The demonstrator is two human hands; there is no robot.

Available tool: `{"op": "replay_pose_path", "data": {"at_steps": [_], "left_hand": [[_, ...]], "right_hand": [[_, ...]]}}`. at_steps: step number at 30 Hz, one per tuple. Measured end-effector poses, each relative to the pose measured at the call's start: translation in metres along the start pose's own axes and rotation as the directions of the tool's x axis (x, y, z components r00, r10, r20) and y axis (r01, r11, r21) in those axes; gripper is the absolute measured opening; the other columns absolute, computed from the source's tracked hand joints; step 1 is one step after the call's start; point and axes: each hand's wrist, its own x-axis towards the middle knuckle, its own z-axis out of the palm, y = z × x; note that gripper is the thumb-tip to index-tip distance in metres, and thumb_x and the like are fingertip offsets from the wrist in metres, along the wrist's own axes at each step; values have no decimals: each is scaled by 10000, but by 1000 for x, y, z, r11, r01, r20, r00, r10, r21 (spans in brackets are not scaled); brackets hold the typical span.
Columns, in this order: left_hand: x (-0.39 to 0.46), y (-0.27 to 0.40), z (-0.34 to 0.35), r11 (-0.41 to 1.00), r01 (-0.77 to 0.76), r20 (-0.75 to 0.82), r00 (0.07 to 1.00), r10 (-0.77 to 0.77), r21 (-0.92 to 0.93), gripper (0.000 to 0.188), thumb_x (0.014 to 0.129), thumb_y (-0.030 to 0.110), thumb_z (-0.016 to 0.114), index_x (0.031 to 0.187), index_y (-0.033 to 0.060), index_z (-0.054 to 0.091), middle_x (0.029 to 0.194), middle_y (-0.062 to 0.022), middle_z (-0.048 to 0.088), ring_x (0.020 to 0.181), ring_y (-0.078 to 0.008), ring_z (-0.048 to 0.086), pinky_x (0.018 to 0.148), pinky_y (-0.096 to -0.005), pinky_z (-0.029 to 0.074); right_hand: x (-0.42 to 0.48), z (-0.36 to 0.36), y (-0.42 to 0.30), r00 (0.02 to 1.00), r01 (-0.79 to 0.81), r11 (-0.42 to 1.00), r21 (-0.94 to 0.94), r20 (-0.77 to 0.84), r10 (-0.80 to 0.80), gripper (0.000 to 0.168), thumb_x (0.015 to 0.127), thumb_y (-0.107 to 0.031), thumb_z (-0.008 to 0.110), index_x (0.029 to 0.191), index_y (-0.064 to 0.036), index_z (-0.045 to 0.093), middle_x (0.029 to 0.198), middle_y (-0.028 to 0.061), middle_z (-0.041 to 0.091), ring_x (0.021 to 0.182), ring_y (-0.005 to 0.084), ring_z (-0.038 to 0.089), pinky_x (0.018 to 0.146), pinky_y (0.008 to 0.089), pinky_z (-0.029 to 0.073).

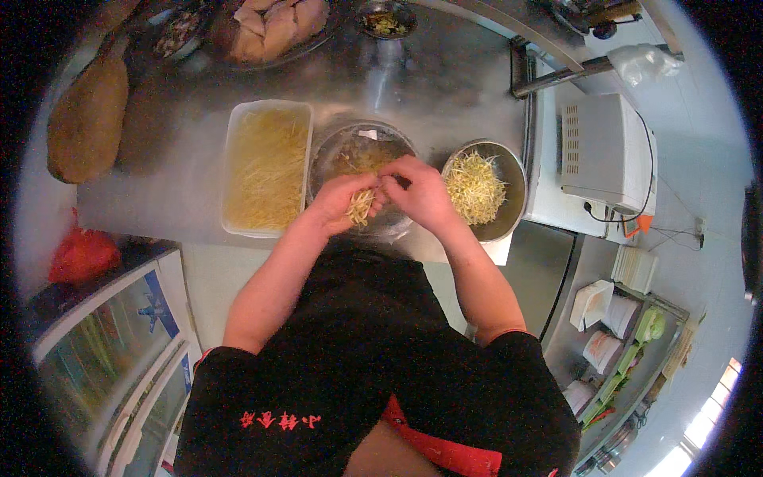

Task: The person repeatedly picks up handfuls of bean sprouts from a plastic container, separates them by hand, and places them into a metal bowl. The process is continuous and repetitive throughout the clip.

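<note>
My left hand [343, 203] is closed around a small bunch of bean sprouts [360, 207] over a round basin [398, 229] with brownish bits inside. Close against it, my right hand [420, 191] has its thumb and fingers bent together; whether a sprout is between them cannot be told. A metal bowl [516, 197] to the right holds a heap of bean sprouts [475, 188]. To the left stands a rectangular white plastic tub [225, 173] with pale yellow strands [266, 170] in it, perhaps sprouts in liquid.
Farther back on the steel table [441, 89] are a small bowl of food [384, 22] and a large dish with pale pieces [277, 30]. A long brown paddle-shaped thing [89, 122] lies at left, above a red plastic bag [83, 255]. A white appliance [605, 152] stands right.
</note>
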Motion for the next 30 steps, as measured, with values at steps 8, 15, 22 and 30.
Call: {"op": "replay_pose_path", "data": {"at_steps": [8, 15, 22, 30], "left_hand": [[0, 7, -22, 765, -75, 86, 982, 168, -640, 426, 1043, 251, 430, 1292, -78, 537, 1255, -257, 609, 1176, -376, 606, 1042, -505, 497], [-14, 35, -5, 676, -244, -56, 956, 288, -695, 439, 1050, 235, 384, 1356, -68, 466, 1414, -267, 513, 1364, -416, 464, 1155, -542, 390], [-29, 44, -2, 688, -239, 46, 929, 368, -685, 459, 1048, 280, 367, 1345, -45, 497, 1435, -241, 515, 1385, -394, 452, 1186, -511, 347], [-22, 30, -25, 783, -116, 152, 954, 260, -612, 417, 1009, 290, 465, 1241, -35, 584, 1288, -213, 627, 1223, -363, 591, 1075, -485, 457]], "right_hand": [[2, 30, 49, 983, 116, 797, -593, -46, -177, 193, 851, -123, 697, 1024, -39, 711, 1001, 137, 704, 921, 341, 673, 821, 392, 552], [-6, 34, -61, 979, -101, 994, 31, -176, 105, 332, 857, -157, 737, 1167, -59, 669, 1050, 150, 693, 833, 278, 682, 754, 372, 559], [-15, 78, -76, 941, -137, 990, 21, -309, 137, 332, 838, -112, 770, 1149, -36, 682, 1012, 101, 705, 855, 195, 688, 778, 315, 559], [-12, 77, -89, 904, -228, 961, 155, -333, 268, 186, 879, -86, 726, 1051, -21, 696, 955, 59, 715, 841, 137, 680, 772, 285, 551]]}}
